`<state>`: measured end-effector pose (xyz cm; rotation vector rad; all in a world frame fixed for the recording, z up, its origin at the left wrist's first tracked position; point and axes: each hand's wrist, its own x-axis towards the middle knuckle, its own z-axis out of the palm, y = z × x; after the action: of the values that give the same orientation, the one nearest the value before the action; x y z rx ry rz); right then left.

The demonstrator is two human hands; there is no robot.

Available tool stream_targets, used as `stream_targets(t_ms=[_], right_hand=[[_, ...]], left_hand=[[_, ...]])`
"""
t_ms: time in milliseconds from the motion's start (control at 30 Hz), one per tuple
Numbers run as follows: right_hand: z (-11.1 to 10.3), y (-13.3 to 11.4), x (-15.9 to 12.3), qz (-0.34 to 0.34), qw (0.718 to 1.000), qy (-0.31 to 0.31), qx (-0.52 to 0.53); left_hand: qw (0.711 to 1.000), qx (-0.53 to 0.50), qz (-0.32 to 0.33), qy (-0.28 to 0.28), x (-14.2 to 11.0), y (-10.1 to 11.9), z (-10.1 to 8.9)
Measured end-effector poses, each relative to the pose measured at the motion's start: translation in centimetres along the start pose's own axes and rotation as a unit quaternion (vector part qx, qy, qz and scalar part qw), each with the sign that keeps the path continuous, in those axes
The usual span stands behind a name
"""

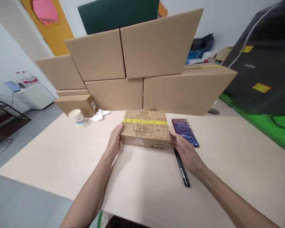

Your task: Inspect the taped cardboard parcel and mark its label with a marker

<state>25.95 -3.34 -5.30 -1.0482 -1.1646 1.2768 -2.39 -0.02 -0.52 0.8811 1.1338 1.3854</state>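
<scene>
L hand (115, 139): fingers part-curled on taped box (144, 129), left side | R hand (186, 152): fingers part-curled on its right side | box: on table (142, 190), mid, before big cartons (159, 47) | marker (181, 167), phone (185, 133) near R hand

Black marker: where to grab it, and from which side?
I'd pinch the black marker on its near half, from above, fingertips across the barrel. It's slim and lies slanted on the table; its far end sits close to the right hand and the taped box, so the near half looks freer.
</scene>
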Motion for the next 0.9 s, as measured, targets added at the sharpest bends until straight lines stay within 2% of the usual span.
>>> stream_targets(t_ms=[100, 267, 333, 467, 533, 600, 667, 767, 833, 900], right_hand=[[0.0, -0.2, -0.4, -0.002, 1.0, -0.01, -0.003], [0.0, -0.9, -0.6, -0.02, 0.999, -0.011, 0.03], [-0.1, -0.8, -0.5, -0.03, 0.999, 0.001, 0.037], [-0.4, -0.6, -0.3, -0.055, 0.998, -0.021, 0.034], [-0.4, -1.0, -0.4, -0.049, 0.997, -0.046, -0.021], [-0.4, -1.8, -0.6, -0.036, 0.989, -0.066, -0.124], [-0.4, -2.8, -0.9, -0.025, 0.96, -0.076, -0.268], [-0.1, -4.2, -1.8, 0.011, 0.87, -0.087, -0.485], [0.1, -4.6, -2.7, 0.048, 0.813, -0.108, -0.569], [0.2, -4.6, -3.5, 0.072, 0.786, -0.131, -0.6]], left_hand=[[1.0, 0.003, -0.005, -0.021, -0.3, 0.0, 0.0], [0.995, -0.017, 0.037, -0.092, -0.7, 0.8, -0.2], [0.993, -0.023, 0.06, -0.102, -0.8, 1.0, -0.2], [0.996, -0.026, 0.07, -0.045, -0.6, 1.2, -0.6], [0.997, -0.017, 0.068, -0.008, -0.4, 1.1, -0.9], [0.998, 0.001, 0.068, 0.011, -0.2, 0.9, -1.1], [0.998, 0.019, 0.062, 0.014, -0.1, 0.7, -1.2], [0.998, 0.026, 0.051, 0.017, 0.0, 0.3, -1.1], [0.998, 0.025, 0.047, 0.023, 0.1, 0.2, -1.0], [0.998, 0.024, 0.043, 0.028, 0.2, 0.1, -0.9]])
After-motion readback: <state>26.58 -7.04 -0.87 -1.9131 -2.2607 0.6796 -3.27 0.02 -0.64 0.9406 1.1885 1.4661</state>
